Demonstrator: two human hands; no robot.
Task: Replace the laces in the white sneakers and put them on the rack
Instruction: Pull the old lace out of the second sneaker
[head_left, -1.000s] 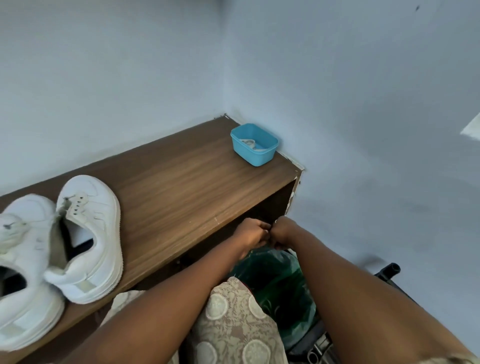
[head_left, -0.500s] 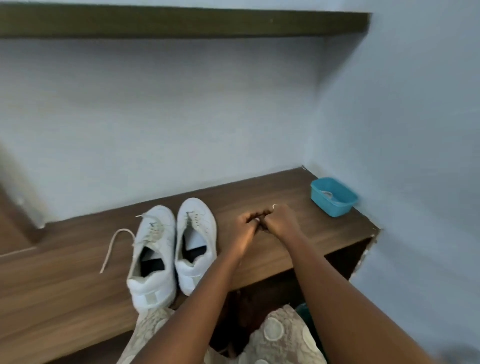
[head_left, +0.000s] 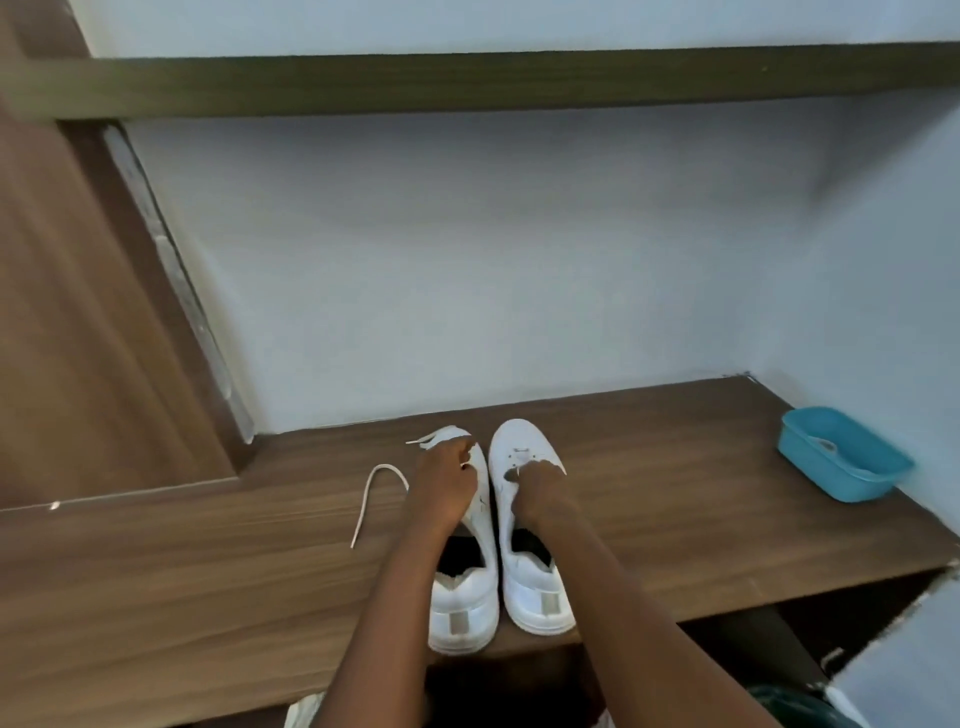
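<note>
On the wooden worktop (head_left: 675, 493), the left hand (head_left: 441, 483) grips the left sneaker (head_left: 467, 608) by its lace (head_left: 366, 504); the right hand (head_left: 537, 491) pinches the right sneaker (head_left: 524, 441) beside it.

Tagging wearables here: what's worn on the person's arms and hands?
The left arm and right arm are bare: no sleeves, watch or bracelet in view. The left hand and right hand are gloveless. Rings are too blurred to tell.

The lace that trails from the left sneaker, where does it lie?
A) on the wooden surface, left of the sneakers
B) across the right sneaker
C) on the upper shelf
A: the lace curves over the wooden surface, left of the left sneaker.
</note>
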